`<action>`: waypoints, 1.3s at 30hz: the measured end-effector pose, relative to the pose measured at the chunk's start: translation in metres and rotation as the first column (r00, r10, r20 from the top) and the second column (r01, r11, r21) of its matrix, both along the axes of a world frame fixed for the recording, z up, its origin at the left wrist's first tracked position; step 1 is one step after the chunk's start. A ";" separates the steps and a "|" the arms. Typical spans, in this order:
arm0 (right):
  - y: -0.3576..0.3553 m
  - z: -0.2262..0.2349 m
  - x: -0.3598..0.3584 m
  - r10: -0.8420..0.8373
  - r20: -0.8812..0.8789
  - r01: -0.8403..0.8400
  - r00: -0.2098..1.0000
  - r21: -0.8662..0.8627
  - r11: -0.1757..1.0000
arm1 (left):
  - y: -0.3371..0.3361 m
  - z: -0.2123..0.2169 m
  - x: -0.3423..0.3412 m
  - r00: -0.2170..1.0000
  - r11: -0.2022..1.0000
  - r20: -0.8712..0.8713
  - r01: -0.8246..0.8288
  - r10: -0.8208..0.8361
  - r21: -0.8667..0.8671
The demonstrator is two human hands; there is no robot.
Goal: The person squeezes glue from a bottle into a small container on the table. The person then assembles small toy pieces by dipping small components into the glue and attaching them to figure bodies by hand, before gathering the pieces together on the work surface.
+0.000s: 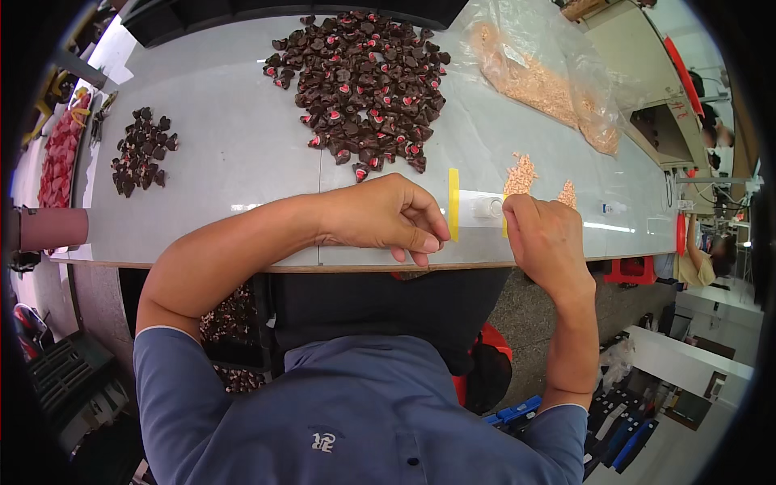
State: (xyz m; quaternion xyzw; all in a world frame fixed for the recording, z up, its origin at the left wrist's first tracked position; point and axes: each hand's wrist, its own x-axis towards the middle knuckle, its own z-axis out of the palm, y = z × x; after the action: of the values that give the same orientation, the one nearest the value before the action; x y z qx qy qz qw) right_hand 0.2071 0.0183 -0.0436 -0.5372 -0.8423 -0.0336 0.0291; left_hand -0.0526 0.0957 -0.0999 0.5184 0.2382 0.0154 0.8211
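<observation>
My left hand point(384, 217) is over the table's near edge, its thumb and forefinger closed in a pinch. Something tiny may sit at those fingertips, too small to name. To its right, my right hand point(551, 242) is curled with its fingertips pressed together, mostly hidden behind the knuckles; what they hold cannot be made out. Between the hands a small whitish, round container point(487, 208) rests on the table beside a yellow tape strip point(453, 205). Just beyond my right hand lie a small heap of beige pieces point(521, 172) and a smaller beige heap point(567, 194).
A large heap of dark brown pieces with red-and-white spots point(368, 93) covers the table's far middle. A smaller dark heap point(142, 153) lies left. A clear plastic bag of beige pieces point(541, 93) lies far right. A pinkish cylinder point(55, 229) stands at the left edge.
</observation>
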 end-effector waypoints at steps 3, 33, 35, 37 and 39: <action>0.001 -0.001 -0.001 0.003 0.036 -0.002 0.999 -0.019 1.000 | 0.000 -0.001 0.000 1.000 1.000 -0.019 0.008 -0.007 0.031; -0.025 -0.032 -0.053 -0.016 -0.651 0.041 0.759 0.022 0.999 | 0.002 -0.006 0.001 0.990 0.988 0.025 -0.136 0.138 -0.076; -0.025 -0.033 -0.054 -0.032 -0.641 0.041 0.767 -0.001 0.999 | 0.002 -0.006 0.001 0.990 0.988 0.020 -0.137 0.138 -0.073; -0.026 -0.036 -0.054 -0.029 -0.649 0.048 0.760 0.012 0.999 | 0.002 -0.006 0.001 0.990 0.988 0.013 -0.139 0.140 -0.070; -0.026 -0.040 -0.055 -0.026 -0.657 0.055 0.753 0.024 0.998 | 0.003 -0.007 0.002 0.990 0.987 0.028 -0.138 0.141 -0.080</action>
State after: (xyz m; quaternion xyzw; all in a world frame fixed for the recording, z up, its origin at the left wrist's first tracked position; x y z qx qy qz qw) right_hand 0.1520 -0.0080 -0.0831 -0.5321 -0.7659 0.1389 0.3330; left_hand -0.0509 0.0983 -0.1073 0.4678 0.2606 0.0723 0.8414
